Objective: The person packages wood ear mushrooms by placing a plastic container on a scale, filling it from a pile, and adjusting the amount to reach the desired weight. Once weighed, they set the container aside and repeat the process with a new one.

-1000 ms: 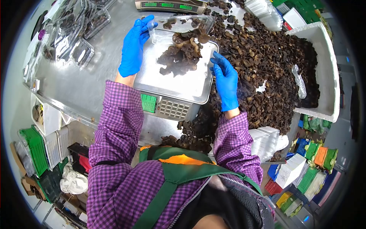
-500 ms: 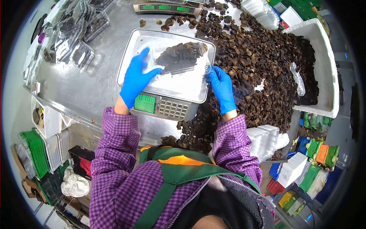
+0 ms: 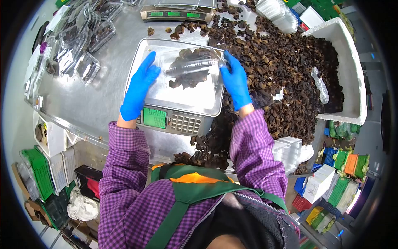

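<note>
A clear plastic clamshell box (image 3: 191, 66) lies on the metal pan (image 3: 166, 97) of a weighing scale, with dark wood ear mushrooms (image 3: 188, 81) in and under the clear plastic. At its right end, my right hand (image 3: 236, 83), in a blue glove, grips the plastic edge between thumb and fingers. My left hand (image 3: 140, 85), also blue-gloved, is over the pan's left side with fingers stretched out, a small gap from the box's left end. The scale's green display (image 3: 155, 118) is lit below the pan.
Loose wood ear mushrooms (image 3: 273, 70) are heaped to the right, spilling from a white foam box (image 3: 358, 83). Filled clear boxes (image 3: 87, 68) lie at the left. A second scale (image 3: 178, 14) stands behind. Nested empty boxes (image 3: 286, 151) sit near the front right.
The box's plastic has shifted and tilted, with its ridged edge now across the mushrooms. My left hand has drawn back left from it; my right hand has moved up along its right end.
</note>
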Demonstrator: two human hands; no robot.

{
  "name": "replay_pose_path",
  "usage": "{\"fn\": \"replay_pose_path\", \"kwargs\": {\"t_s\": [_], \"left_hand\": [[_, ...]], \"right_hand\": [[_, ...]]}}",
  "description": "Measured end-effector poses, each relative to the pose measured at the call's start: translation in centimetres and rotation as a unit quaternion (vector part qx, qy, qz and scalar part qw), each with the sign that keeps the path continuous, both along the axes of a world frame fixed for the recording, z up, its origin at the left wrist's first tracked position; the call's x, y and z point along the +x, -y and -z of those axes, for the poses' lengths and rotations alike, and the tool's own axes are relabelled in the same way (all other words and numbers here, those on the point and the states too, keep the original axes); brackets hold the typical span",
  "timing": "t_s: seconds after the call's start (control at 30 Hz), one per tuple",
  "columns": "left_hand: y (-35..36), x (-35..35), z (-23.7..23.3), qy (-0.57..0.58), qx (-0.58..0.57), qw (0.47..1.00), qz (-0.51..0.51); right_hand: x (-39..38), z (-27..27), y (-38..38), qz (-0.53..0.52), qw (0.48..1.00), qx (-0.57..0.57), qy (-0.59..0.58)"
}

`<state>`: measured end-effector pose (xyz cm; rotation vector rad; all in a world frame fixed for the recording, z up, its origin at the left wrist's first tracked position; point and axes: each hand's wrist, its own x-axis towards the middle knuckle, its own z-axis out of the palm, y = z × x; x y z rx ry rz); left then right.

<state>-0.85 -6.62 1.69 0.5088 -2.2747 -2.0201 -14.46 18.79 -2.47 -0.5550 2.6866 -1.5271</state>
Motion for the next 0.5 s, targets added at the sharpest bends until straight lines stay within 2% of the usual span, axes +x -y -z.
{"fn": "replay_pose_path", "kwargs": {"t_s": [0.03,0.07,0.1,0.13,0.17,0.2,0.27,0.3,0.33,0.4,0.47,0.5], "left_hand": [[-0.1,-0.4,-0.7,-0.025,0.052,0.998,-0.015],[-0.2,-0.8,-1.3,-0.05,0.103,0.993,-0.029],[-0.3,-1.3,-1.7,-0.052,0.15,0.987,-0.033],[-0.1,-1.5,-1.6,-0.054,0.146,0.987,-0.033],[0.2,-1.9,-1.1,-0.055,0.189,0.979,-0.044],[0.3,-2.2,-0.9,-0.055,0.233,0.969,-0.055],[0.2,-2.2,-0.9,-0.049,0.208,0.975,-0.054],[0.4,-2.1,-0.2,-0.071,0.175,0.981,-0.04],[0.4,-2.0,0.2,-0.091,0.141,0.986,-0.026],[0.4,-2.0,0.5,-0.09,0.15,0.984,-0.029],[0.7,-2.2,0.5,-0.093,0.155,0.983,-0.032],[0.8,-2.4,0.6,-0.077,0.23,0.968,-0.068]], "right_hand": [[-1.1,0.6,0.9,-0.026,0.995,0.014,-0.096],[-1.6,0.4,2.3,-0.046,0.992,-0.002,-0.116],[-1.8,0.0,2.9,-0.05,0.995,0.065,-0.065],[-1.5,-1.3,3.8,-0.054,0.99,0.13,-0.013],[-0.6,-1.4,4.7,-0.028,0.993,0.096,-0.07],[0.1,-1.9,4.7,-0.025,0.993,0.109,-0.038],[1.1,0.1,4.8,0.0,0.995,0.048,-0.084],[1.6,0.7,4.6,-0.021,0.994,0.028,-0.102],[2.4,0.3,4.5,-0.017,0.999,0.022,-0.047],[2.8,0.9,4.1,-0.019,0.993,0.062,-0.099],[3.8,1.1,3.9,-0.012,0.993,0.069,-0.095],[4.3,1.1,3.8,-0.005,0.993,0.077,-0.094]]}}
